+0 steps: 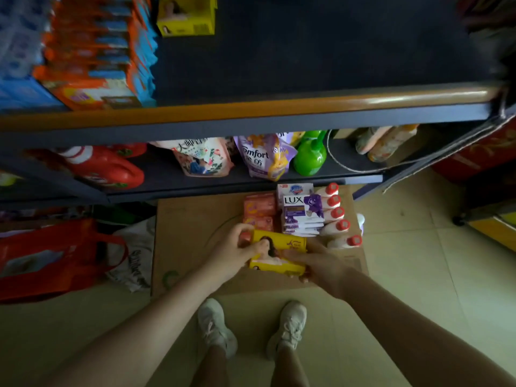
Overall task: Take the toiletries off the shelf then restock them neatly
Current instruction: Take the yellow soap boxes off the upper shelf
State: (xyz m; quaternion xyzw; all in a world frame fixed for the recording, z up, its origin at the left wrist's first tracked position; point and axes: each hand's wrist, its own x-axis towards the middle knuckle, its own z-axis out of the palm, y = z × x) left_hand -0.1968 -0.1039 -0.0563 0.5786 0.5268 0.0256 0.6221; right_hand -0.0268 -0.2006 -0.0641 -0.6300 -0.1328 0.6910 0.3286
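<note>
Both hands hold a stack of yellow soap boxes low over a flat cardboard sheet on the floor. My left hand grips the stack's left end and my right hand grips its right end. On the cardboard behind it lie a stack of Lux soap boxes, pink-orange soap packs and a row of white bottles with red caps. The dark upper shelf is mostly bare, with one yellow box at its back.
Orange and blue boxes fill the upper shelf's left side. The lower shelf holds red jugs, refill pouches and a green spray bottle. A red bag sits on the floor at left. My feet stand before the cardboard.
</note>
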